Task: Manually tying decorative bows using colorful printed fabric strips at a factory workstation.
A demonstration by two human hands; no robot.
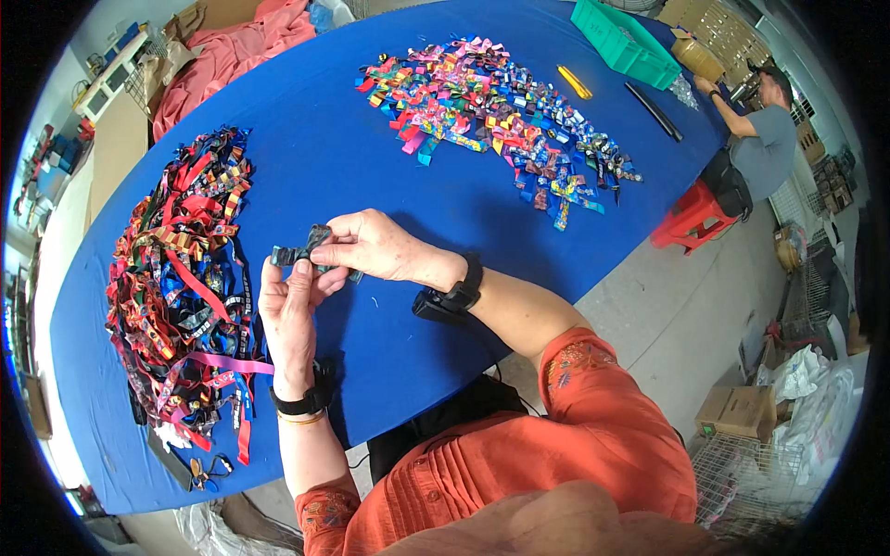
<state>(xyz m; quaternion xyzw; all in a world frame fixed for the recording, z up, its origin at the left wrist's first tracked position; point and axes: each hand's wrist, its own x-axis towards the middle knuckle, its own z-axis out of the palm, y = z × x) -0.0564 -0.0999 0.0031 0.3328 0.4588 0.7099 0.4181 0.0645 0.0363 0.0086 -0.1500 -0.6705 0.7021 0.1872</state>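
Note:
Over the blue-covered table, both my hands meet at a dark patterned ribbon that is folded into a small bow-like shape. My left hand pinches it from below between thumb and fingers. From the right, my right hand grips its middle with thumb and forefinger. Part of the ribbon is hidden behind the fingers. Left of my hands lies a long heap of loose printed ribbons, mostly red, black and blue. Beyond them spreads a pile of small folded ribbon pieces in many colours.
A yellow cutter-like tool, a black rod and a green crate lie toward the far right. Small scissors rest by the near left edge. At right, a person works beside a red stool.

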